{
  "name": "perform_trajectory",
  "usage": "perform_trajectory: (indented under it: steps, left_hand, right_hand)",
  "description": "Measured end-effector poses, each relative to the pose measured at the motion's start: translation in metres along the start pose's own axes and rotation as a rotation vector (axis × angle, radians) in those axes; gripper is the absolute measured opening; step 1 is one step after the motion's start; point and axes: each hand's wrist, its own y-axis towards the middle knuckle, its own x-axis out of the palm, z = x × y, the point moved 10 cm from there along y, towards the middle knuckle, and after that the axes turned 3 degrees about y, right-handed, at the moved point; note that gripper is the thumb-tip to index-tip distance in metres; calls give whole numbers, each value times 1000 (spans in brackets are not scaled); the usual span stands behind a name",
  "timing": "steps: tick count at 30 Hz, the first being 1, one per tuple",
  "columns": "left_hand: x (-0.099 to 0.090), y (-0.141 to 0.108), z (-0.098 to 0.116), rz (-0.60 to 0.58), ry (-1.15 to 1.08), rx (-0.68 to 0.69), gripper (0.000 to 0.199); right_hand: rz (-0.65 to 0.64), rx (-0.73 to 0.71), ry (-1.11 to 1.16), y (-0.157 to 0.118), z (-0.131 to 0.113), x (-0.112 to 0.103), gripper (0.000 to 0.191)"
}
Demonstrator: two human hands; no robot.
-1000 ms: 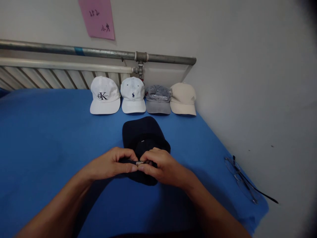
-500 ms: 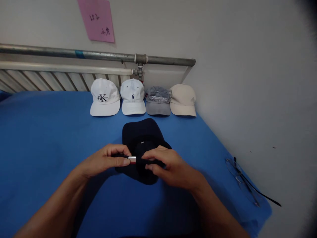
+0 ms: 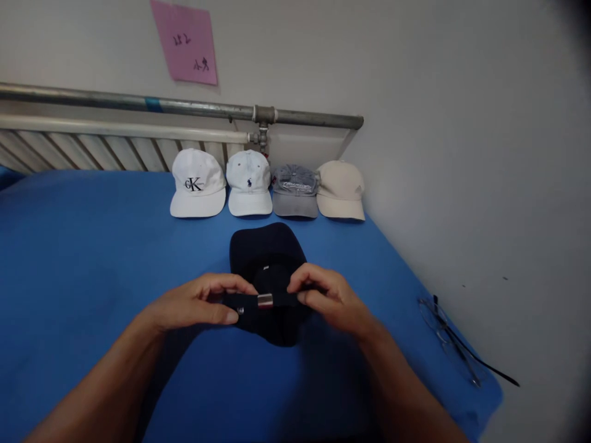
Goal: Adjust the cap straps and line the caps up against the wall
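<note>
A dark navy baseball cap (image 3: 265,246) lies on the blue sheet with its brim pointing away from me and its inside partly showing. Across its near side runs the back strap, with a silver metal buckle (image 3: 265,301) at the middle. My left hand (image 3: 198,301) grips the strap's left part, forefinger by the buckle and thumb lower down near a small shiny stud. On the other side, my right hand (image 3: 330,298) pinches the strap to the right of the buckle between thumb and fingers.
Along the back stand a white CK cap (image 3: 198,184), a pale cap with a rider logo (image 3: 249,181), a grey cap (image 3: 295,191) and a beige cap (image 3: 340,189). Behind them are a radiator (image 3: 115,147) and a metal pipe (image 3: 198,109). Glasses (image 3: 455,338) rest at the right edge.
The buckle now sits further right, away from my left fingertips, and a stud shows on the strap. My right hand has shifted right along the strap. The view has tilted slightly.
</note>
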Motion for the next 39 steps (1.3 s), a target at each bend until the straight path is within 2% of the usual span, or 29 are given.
perform_trajectory:
  steps: [4, 6, 8, 10, 13, 15, 17, 21, 25, 27, 29, 32, 34, 39]
  left_hand:
    - [-4, 2, 4, 62, -36, 35, 36]
    - [-5, 3, 3, 95, -29, 26, 35]
    - [-5, 5, 1, 99, -33, 17, 35]
    - [-4, 5, 1, 96, -58, 23, 35]
    - [-3, 6, 2, 92, -104, 56, 36]
    - [-5, 6, 2, 102, -149, 79, 41]
    - [-7, 5, 1, 111, -185, 86, 49]
    - [-8, 6, -2, 87, -174, 83, 54]
    - [-11, 7, -5, 110, -101, 53, 55]
    - [-10, 6, -8, 112, -57, 21, 52]
    - [-8, 6, -8, 100, 44, -7, 46]
    - [-4, 5, -5, 61, 298, -31, 30]
    - [-1, 6, -4, 36, 444, -42, 20]
    - [3, 12, -6, 78, 581, -22, 11]
  right_hand:
    - [57, 6, -153, 5, 12, -11, 21]
    - [101, -15, -247, 6, 7, -13, 20]
    - [184, -95, -396, 4, -13, -12, 21]
    - [240, -222, -552, 0, -45, -1, 22]
    - [122, -331, -625, 0, -76, 35, 18]
    - [25, -321, -658, 5, -77, 55, 18]
    - [-29, -289, -657, 10, -67, 65, 23]
    - [24, -279, -513, 17, -44, 59, 20]
    - [121, -294, -339, 16, -33, 44, 16]
    - [132, -230, -227, 17, -26, 38, 18]
    - [136, -102, -43, 19, -14, 32, 17]
    - [107, 101, 271, 19, 8, 31, 12]
    - [58, 170, 384, 19, 15, 36, 10]
    - [-58, 117, 384, 18, 9, 47, 7]
